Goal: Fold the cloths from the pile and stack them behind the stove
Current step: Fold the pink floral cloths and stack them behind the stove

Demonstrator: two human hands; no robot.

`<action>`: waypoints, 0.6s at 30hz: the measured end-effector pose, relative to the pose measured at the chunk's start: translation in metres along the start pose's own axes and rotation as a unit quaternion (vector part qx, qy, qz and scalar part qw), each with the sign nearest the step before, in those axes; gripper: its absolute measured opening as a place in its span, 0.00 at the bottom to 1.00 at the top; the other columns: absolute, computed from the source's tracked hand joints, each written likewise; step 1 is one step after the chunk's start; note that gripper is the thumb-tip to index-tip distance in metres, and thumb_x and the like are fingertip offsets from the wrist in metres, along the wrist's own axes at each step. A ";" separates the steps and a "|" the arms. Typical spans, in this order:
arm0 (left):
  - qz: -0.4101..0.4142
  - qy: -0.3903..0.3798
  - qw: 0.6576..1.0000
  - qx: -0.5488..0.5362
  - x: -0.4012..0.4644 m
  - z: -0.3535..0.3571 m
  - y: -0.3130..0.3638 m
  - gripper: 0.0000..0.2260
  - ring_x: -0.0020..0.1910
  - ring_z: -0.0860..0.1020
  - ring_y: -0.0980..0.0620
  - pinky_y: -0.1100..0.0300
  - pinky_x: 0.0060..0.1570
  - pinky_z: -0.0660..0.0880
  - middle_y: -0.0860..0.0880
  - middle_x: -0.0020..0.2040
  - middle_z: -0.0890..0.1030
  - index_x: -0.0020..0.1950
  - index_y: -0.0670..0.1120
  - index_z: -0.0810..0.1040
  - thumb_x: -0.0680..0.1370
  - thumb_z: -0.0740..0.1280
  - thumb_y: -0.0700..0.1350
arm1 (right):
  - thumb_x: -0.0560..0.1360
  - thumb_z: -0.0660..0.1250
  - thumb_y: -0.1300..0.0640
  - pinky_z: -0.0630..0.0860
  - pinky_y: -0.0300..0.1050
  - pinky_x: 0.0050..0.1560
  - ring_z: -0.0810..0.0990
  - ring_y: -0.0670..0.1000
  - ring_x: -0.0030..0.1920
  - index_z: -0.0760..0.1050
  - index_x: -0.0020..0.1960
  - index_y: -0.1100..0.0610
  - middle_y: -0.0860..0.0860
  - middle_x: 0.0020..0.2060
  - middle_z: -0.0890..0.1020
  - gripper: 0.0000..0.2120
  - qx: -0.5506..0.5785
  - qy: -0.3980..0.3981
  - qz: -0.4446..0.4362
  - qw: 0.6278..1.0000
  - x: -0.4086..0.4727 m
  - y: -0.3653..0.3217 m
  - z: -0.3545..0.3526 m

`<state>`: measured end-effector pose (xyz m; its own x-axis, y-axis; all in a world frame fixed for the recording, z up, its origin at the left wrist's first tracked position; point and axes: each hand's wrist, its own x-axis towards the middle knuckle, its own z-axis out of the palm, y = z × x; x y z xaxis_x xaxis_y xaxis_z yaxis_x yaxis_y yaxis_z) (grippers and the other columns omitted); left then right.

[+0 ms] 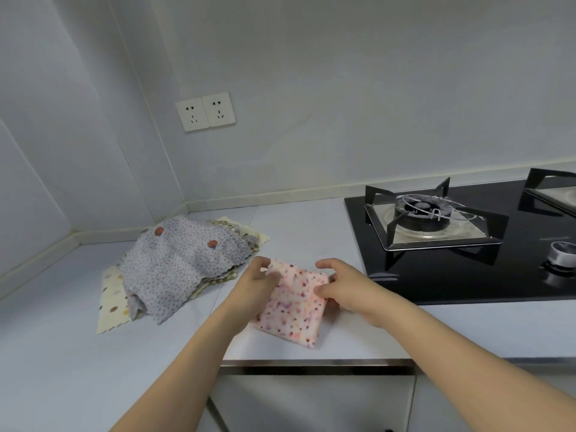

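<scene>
A folded pink cloth (pixel 296 310) with small coloured dots lies on the white counter (pixel 296 232) near its front edge. My left hand (pixel 255 283) pinches its upper left corner. My right hand (pixel 339 285) grips its right edge, thumb on top. To the left sits the pile of cloths (pixel 174 269): a grey dotted cloth with two red motifs drapes over it, and a cream cloth with brown dots (pixel 113 300) lies at the bottom. The black glass stove (pixel 467 244) fills the right side of the counter.
The stove carries a burner with a black pan support (pixel 427 213) and a metal knob (pixel 562 252). A second burner shows at the far right edge. Two wall sockets (pixel 205 112) sit above the counter. A strip of counter runs between stove and wall.
</scene>
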<state>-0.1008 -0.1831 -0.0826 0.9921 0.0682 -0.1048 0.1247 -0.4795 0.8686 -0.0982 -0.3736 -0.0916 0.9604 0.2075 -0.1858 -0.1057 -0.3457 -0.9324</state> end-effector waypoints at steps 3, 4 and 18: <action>0.038 0.013 0.997 -0.073 -0.018 -0.008 0.004 0.12 0.57 0.78 0.48 0.49 0.57 0.77 0.48 0.60 0.78 0.65 0.55 0.68 0.82 0.60 0.50 | 0.77 0.67 0.58 0.70 0.37 0.34 0.75 0.47 0.37 0.77 0.53 0.54 0.49 0.42 0.80 0.06 0.035 0.004 -0.023 0.999 -0.017 -0.009 -0.004; 0.047 0.020 0.995 -0.084 -0.024 -0.010 0.006 0.16 0.59 0.78 0.47 0.45 0.60 0.76 0.48 0.62 0.77 0.67 0.52 0.69 0.80 0.61 0.52 | 0.77 0.68 0.57 0.70 0.37 0.35 0.76 0.47 0.38 0.78 0.50 0.55 0.50 0.42 0.81 0.03 0.047 0.009 -0.033 0.998 -0.022 -0.013 -0.006; 0.195 0.182 0.952 -0.149 -0.052 0.009 0.043 0.05 0.51 0.78 0.51 0.50 0.52 0.77 0.51 0.50 0.77 0.54 0.51 0.72 0.83 0.57 0.47 | 0.81 0.58 0.47 0.75 0.49 0.47 0.79 0.54 0.46 0.71 0.51 0.58 0.55 0.47 0.80 0.14 0.098 0.143 -0.146 0.974 -0.050 -0.049 -0.001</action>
<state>-0.1473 -0.2145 -0.0442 0.8871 0.2596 0.3817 -0.3146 -0.2652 0.9114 -0.1411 -0.3684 -0.0364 0.9863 -0.0028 0.1647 0.1631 -0.1232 -0.9789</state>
